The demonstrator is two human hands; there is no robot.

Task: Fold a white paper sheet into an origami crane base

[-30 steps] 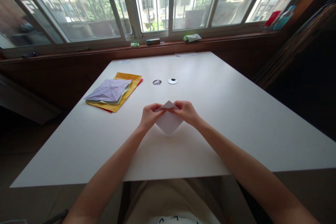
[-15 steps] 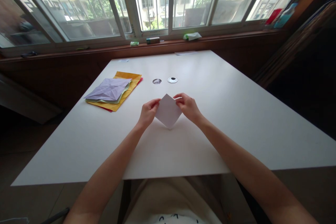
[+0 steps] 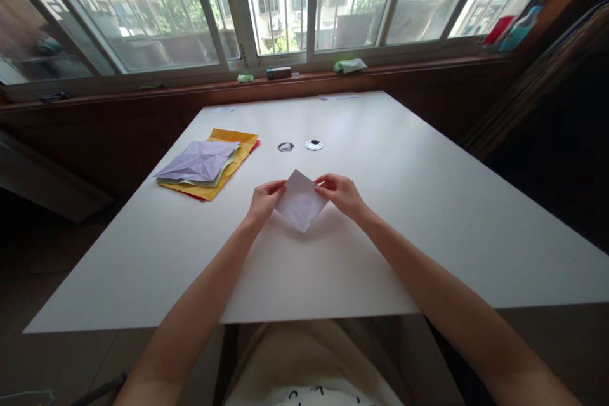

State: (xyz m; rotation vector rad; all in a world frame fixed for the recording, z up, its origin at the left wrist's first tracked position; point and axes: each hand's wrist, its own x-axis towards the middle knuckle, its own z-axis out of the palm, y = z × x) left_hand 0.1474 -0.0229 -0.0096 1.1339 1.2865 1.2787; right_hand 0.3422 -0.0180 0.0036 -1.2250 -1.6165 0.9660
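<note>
A folded sheet of pale lilac-white paper [image 3: 301, 203], diamond-shaped from my side, is held between my two hands just over the white table [image 3: 380, 254]. My left hand [image 3: 267, 200] pinches its left corner between thumb and fingers. At the right corner, my right hand [image 3: 340, 193] grips it the same way. One point of the paper faces me and another points toward the window. Faint creases show on its lower half. Whatever lies beneath the paper is hidden.
Creased sheets in lilac [image 3: 200, 160], yellow [image 3: 233, 136] and other colours lie stacked at the table's left. Two round metal-rimmed fittings [image 3: 286, 147] sit in the tabletop beyond my hands. On the windowsill are a small box [image 3: 278, 73] and a green-and-white packet [image 3: 349, 66].
The paper has shifted slightly left and tilted, so creases on its lower half now show. Both hands keep hold of its corners, my right hand having moved a little lower.
</note>
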